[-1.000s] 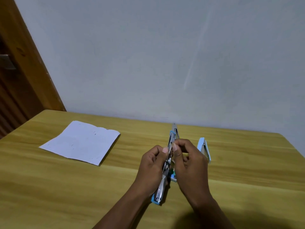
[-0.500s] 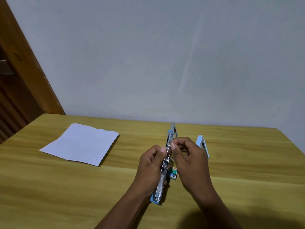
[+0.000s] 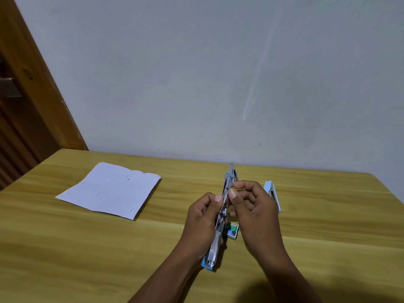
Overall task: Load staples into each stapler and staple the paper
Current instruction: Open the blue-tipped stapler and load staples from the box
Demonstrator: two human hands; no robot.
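Note:
A light blue stapler (image 3: 215, 243), swung fully open with its metal staple channel facing up, is gripped around the middle by my left hand (image 3: 202, 221). My right hand (image 3: 253, 212) pinches at the channel near its far half with thumb and forefinger; whether a staple strip is between the fingers is too small to tell. A second light blue stapler (image 3: 272, 195) lies closed on the table just behind my right hand. A small green and blue staple box (image 3: 232, 231) sits on the table between my hands. The white paper sheet (image 3: 110, 190) lies flat at the left.
The wooden table (image 3: 87, 248) ends against a pale wall at the back. A brown wooden door frame (image 3: 32, 84) stands at the far left. The table's right edge slants down past the second stapler.
My hands and the open stapler have held nearly the same pose; my right fingers shifted slightly along the channel. The camera view drifted a little.

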